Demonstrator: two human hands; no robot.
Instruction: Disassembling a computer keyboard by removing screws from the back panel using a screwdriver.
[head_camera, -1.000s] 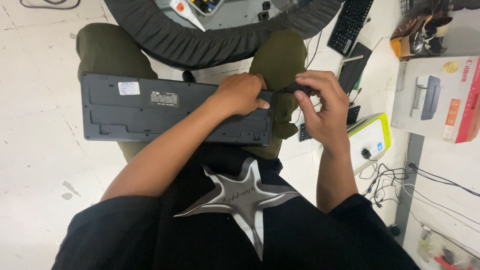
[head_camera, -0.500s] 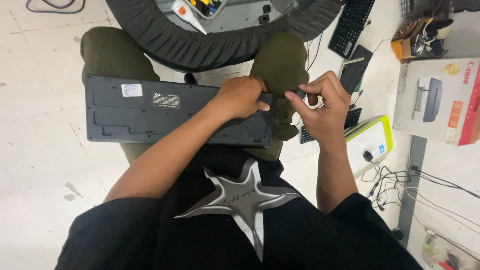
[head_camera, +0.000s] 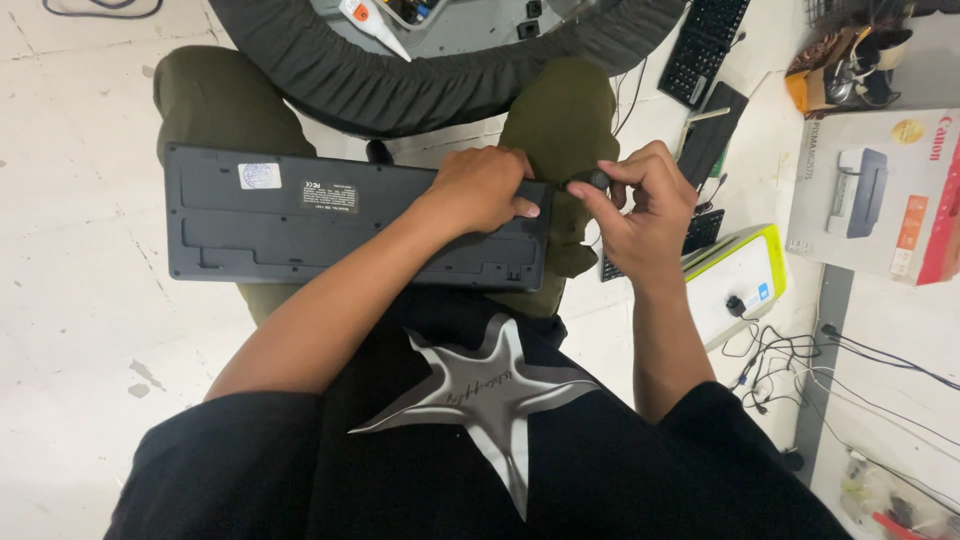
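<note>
1. I see a pale, scuffed tiled floor (head_camera: 70, 330) under and left of the hands.
2. Right of the hands, a printer box (head_camera: 880, 195), spare black keyboards (head_camera: 705, 45) and loose cables (head_camera: 800, 360) lie about.
3. Beyond the hands sits a round, dark-rimmed table (head_camera: 440, 70).

Bright, even, sharp overhead light
</note>
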